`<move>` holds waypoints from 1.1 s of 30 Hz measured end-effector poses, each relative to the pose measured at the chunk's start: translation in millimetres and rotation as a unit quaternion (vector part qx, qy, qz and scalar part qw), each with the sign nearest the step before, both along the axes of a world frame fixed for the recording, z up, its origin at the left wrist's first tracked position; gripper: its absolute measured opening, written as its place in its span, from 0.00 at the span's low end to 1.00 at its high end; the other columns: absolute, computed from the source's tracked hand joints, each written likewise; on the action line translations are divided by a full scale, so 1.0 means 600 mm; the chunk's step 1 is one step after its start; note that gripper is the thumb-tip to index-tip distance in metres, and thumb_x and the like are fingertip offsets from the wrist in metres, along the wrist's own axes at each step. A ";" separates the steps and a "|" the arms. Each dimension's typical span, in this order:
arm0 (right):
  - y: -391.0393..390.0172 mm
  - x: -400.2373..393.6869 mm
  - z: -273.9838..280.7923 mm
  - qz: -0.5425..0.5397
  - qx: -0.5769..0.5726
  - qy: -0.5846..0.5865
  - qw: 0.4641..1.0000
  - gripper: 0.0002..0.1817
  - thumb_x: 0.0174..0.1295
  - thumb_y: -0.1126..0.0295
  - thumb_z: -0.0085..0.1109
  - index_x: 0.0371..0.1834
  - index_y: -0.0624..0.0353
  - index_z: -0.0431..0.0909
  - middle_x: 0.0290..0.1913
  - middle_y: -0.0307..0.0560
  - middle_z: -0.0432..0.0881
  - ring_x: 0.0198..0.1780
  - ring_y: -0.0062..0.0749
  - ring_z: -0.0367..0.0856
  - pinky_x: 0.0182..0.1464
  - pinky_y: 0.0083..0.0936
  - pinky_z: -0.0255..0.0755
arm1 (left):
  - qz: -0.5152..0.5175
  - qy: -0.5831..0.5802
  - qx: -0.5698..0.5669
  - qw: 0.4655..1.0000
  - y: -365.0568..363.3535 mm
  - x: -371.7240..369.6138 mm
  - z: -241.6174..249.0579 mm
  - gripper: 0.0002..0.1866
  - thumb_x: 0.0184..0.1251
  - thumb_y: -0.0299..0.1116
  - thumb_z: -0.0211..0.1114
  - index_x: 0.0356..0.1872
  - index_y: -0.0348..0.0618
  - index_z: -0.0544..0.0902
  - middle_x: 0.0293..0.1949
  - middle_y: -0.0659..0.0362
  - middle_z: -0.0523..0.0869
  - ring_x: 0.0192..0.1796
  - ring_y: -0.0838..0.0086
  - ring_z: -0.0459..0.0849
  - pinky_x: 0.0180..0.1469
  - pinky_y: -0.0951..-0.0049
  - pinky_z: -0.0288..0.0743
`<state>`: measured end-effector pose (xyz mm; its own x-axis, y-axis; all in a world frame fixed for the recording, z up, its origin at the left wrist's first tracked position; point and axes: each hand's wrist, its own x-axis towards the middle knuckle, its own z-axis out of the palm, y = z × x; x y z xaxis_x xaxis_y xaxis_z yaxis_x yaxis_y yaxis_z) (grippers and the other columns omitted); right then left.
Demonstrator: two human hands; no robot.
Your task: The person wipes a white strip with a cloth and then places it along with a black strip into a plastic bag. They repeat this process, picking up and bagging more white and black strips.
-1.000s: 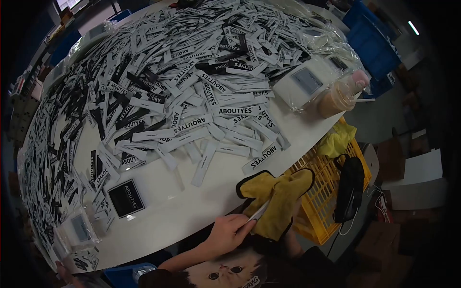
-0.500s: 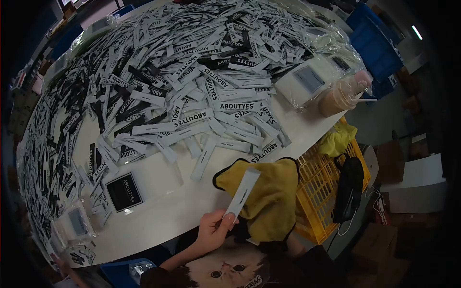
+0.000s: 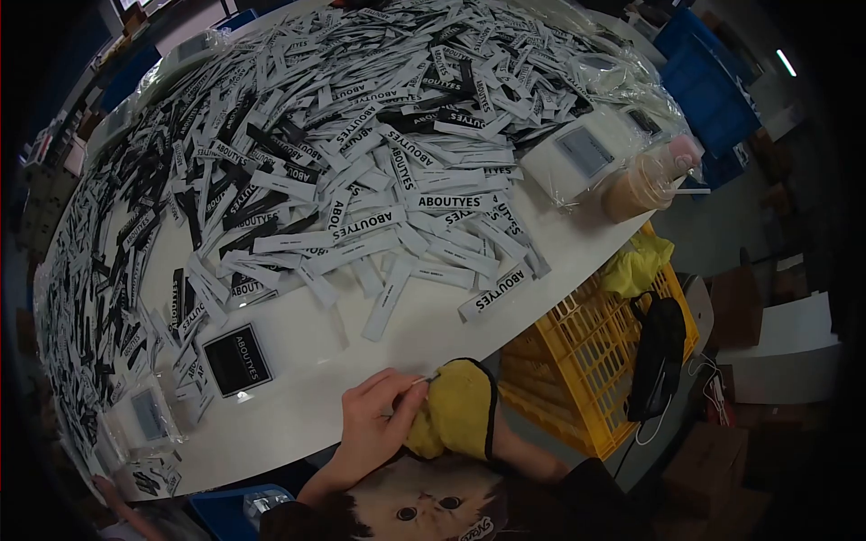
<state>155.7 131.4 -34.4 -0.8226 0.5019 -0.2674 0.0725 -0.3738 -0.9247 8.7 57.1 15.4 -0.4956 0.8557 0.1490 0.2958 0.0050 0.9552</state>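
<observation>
My left hand (image 3: 374,422) is closed in a pinch near the table's front edge. Only a thin pale edge of a white packet (image 3: 420,381) shows at its fingertips. Against those fingertips rests a yellow cloth (image 3: 465,408) with a dark border, bunched into a rounded shape. My right forearm runs into the cloth, which hides the right hand and its fingers. Above the hands, white packets printed ABOUTYES (image 3: 451,203) lie in a large heap, mixed with black ones (image 3: 236,215).
A clear bag with a black label (image 3: 236,361) lies left on the white table (image 3: 289,419). At the right are a bagged white pack (image 3: 570,158) and a drink cup (image 3: 631,189). Below the right edge stands a yellow crate (image 3: 577,379) with a black item (image 3: 657,356).
The yellow cloth has moved down and bunched up, uncovering a packet at the table edge. My left hand has moved slightly left and up; its packet, earlier seen full length, now shows only an edge.
</observation>
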 end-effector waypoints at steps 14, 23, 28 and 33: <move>0.023 0.014 0.013 0.021 -0.042 -0.008 0.999 0.22 0.53 0.70 0.62 0.51 0.66 0.70 0.46 0.49 0.78 0.47 0.32 0.78 0.48 0.27 0.71 | 0.166 -0.049 0.020 0.985 0.020 -0.016 -0.024 0.10 0.62 0.24 0.60 0.21 0.34 0.73 0.17 0.64 0.71 0.21 0.85 0.63 0.23 0.82 0.55; 0.033 0.033 0.011 -0.056 0.057 0.051 0.995 0.14 0.53 0.70 0.62 0.41 0.67 0.77 0.38 0.47 0.83 0.38 0.31 0.82 0.41 0.25 0.74 | 0.180 -0.051 0.011 0.982 0.046 0.010 -0.025 0.11 0.62 0.25 0.59 0.20 0.35 0.73 0.17 0.65 0.69 0.22 0.86 0.63 0.23 0.84 0.56; 0.046 0.056 -0.015 -0.041 0.229 0.091 0.968 0.17 0.52 0.69 0.63 0.43 0.65 0.77 0.41 0.46 0.82 0.41 0.33 0.82 0.44 0.27 0.74 | 0.223 -0.046 0.048 0.972 0.070 -0.016 -0.031 0.10 0.65 0.27 0.58 0.24 0.34 0.73 0.17 0.65 0.69 0.22 0.86 0.62 0.23 0.83 0.55; 0.037 0.120 -0.074 -0.065 0.028 0.099 0.993 0.21 0.59 0.63 0.55 0.52 0.65 0.71 0.50 0.49 0.78 0.51 0.34 0.78 0.52 0.31 0.72 | 0.298 0.203 -0.036 0.932 0.131 -0.112 -0.022 0.12 0.66 0.35 0.57 0.29 0.34 0.74 0.15 0.62 0.68 0.18 0.79 0.63 0.22 0.77 0.59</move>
<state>227.8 153.6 -78.8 -0.7830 0.6174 -0.0759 -0.1581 -0.3155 -0.9357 -58.7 135.6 2.1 -0.8008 0.4620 0.3812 0.5579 0.3436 0.7555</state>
